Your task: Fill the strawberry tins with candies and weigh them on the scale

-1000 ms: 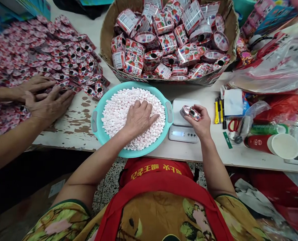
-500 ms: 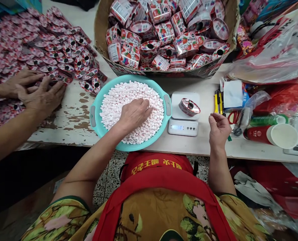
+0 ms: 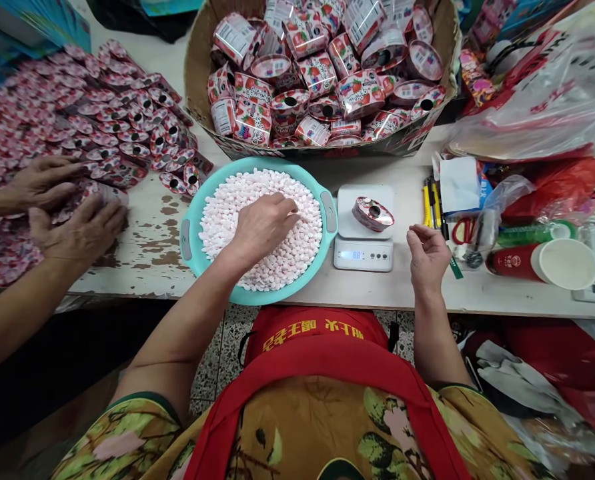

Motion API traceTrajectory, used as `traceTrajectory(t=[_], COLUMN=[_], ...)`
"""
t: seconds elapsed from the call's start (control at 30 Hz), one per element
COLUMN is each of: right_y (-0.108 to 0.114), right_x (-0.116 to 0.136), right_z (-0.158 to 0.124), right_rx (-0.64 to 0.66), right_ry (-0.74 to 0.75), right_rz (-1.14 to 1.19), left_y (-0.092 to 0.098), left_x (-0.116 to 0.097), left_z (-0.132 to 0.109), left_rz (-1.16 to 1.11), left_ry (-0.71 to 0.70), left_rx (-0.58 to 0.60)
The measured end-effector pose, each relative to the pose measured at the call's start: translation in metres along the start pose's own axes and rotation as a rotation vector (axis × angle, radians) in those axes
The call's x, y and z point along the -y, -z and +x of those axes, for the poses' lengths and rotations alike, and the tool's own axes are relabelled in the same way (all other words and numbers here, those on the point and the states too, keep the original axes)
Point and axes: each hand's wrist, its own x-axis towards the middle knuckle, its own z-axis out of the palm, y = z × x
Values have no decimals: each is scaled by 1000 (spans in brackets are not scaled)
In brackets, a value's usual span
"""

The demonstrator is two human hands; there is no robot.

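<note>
With the left hand (image 3: pixel 260 227) closed among candies (image 3: pixel 227 213) in the basin (image 3: pixel 327 212) and the right hand (image 3: pixel 427 257) held empty, loosely open, beside the scale (image 3: pixel 363 233), the tilted tin (image 3: pixel 372 214) may be knocked off the scale, or candies spilled onto the tabletop (image 3: pixel 417 293).

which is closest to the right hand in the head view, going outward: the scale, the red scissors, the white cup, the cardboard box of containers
From the right hand:
1. Scale, just to its left, bearing one small container.
2. Red scissors, a little to its right; nearly as close, a narrow call.
3. White cup, far right.
4. Cardboard box, across the table at the back.
</note>
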Motion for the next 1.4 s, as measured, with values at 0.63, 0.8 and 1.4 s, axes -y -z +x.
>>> traceTrajectory(t=[0.63, 0.8, 1.4], right_y=[-12, -18, -84], right_x=[10, 11, 119], right_z=[2, 9, 200], right_rx=[134, 220, -8], right_ry=[91, 44, 454], right_rz=[-124, -56, -787], left_y=[-36, -36, -49], left_x=[-114, -119, -105], left_z=[96, 94, 91], left_rz=[98, 105, 181], left_ry=[-511, -587, -735], left_rx=[94, 118, -2])
